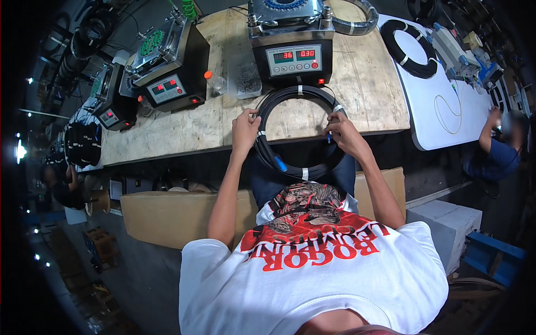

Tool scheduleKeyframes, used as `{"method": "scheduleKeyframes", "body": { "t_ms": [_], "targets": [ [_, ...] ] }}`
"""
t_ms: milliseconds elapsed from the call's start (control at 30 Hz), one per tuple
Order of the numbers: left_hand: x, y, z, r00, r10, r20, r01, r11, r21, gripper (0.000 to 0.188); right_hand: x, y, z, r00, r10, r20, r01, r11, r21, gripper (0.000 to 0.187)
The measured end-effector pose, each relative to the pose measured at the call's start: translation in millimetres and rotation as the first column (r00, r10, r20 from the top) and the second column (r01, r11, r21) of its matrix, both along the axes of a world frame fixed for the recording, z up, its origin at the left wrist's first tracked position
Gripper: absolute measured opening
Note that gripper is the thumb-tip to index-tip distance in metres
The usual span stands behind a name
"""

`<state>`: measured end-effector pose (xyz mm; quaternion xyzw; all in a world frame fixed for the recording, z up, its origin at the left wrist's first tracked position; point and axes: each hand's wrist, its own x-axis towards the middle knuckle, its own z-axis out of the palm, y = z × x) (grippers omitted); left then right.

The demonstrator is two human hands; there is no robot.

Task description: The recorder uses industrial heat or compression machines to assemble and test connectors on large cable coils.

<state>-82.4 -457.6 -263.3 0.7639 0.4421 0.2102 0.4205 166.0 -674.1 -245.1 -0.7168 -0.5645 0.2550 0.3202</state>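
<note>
A coil of black cable [269,106], bound with several white ties, leans at the front edge of the table, its lower part over my lap. My left hand [244,131] is closed on the left side of the coil. At the right side, my right hand [346,135] pinches a cable end, and a small blue connector [329,137] pokes out below its fingers. Another blue connector [280,163] lies against the lower left of the coil. My right fingertips partly hide what they pinch.
Behind the coil stands a black polishing machine [293,61] with a red display; a second such machine [173,84] is farther left. Between them sit a clear plastic box [244,81] and an orange-capped bottle [216,82]. A white table [421,120] at right bears another black coil [391,47]. A co-worker [497,148] sits there.
</note>
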Motion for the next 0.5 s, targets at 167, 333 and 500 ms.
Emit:
{"method": "scheduleKeyframes", "body": {
  "t_ms": [167, 333, 500],
  "targets": [
    [6.7, -5.7, 1.5, 0.997, 0.069, -0.040, -0.059, 0.975, 0.212, 0.021, 2.7, 25.6, 1.9, 0.831, -0.343, -0.439, 0.356, 0.933, -0.055, 0.017],
    [10.6, 1.3, -1.6, 0.992, 0.057, -0.110, -0.026, 0.963, 0.268, 0.025, 39.7, 65.6, -17.4, 0.834, -0.503, -0.229, 0.540, 0.829, 0.146, 0.028],
    [19.1, 11.7, 8.9, 0.981, -0.030, -0.192, 0.086, 0.954, 0.287, 0.032, 82.0, 100.9, -23.6, 0.909, -0.415, -0.043, 0.407, 0.904, -0.130, 0.045]
  ]
}}
